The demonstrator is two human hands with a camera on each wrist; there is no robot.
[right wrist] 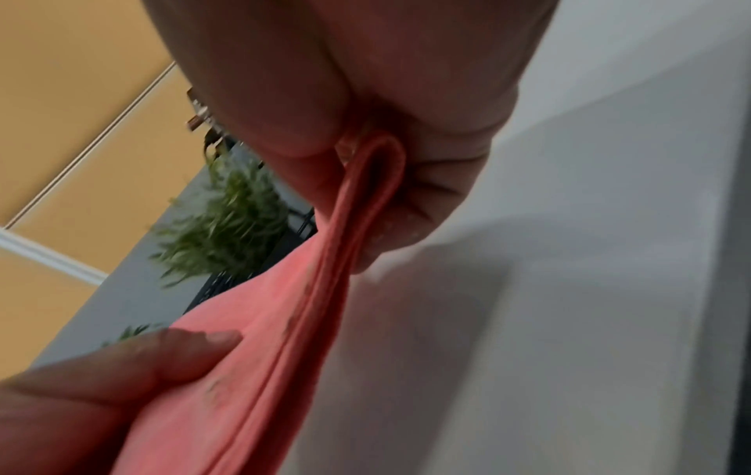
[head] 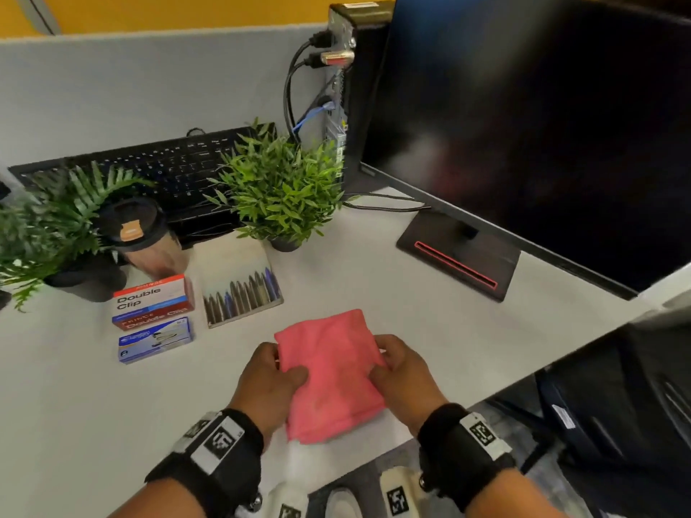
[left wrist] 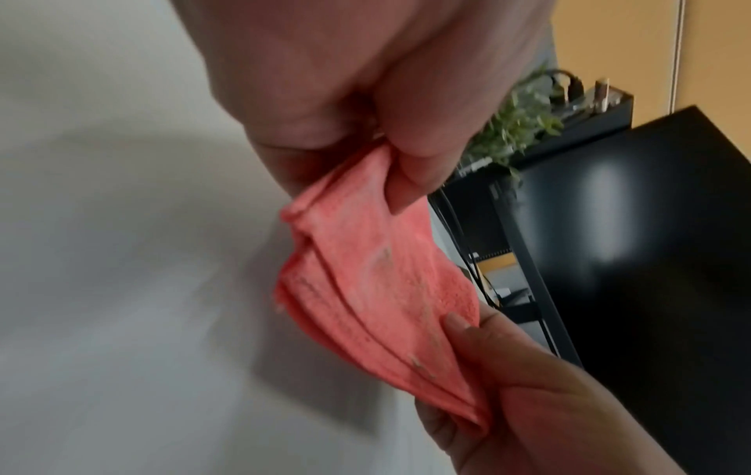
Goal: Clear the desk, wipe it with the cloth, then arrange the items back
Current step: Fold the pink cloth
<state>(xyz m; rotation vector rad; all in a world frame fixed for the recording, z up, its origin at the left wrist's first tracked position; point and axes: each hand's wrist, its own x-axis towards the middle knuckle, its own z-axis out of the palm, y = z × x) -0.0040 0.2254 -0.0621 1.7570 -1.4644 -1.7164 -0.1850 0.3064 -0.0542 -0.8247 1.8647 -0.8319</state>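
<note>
Cloth (head: 331,372) sits folded between your hands at the near edge of the bench (head: 374,293): your left hand (head: 267,383) pinches its left side, your right hand (head: 405,375) pinches its right. The near and middle bench is bare, so clearing looks done; whether wiping has happened, you cannot tell. The boxes (head: 153,300), pen tray (head: 241,297), cup (head: 146,237), plants (head: 278,188) and keyboard (head: 157,170) crowd the far left, not yet arranged back.

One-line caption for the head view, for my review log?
Both hands, left hand and right hand, hold a folded pink cloth above the white desk, near two plants, boxes and pens.
</note>
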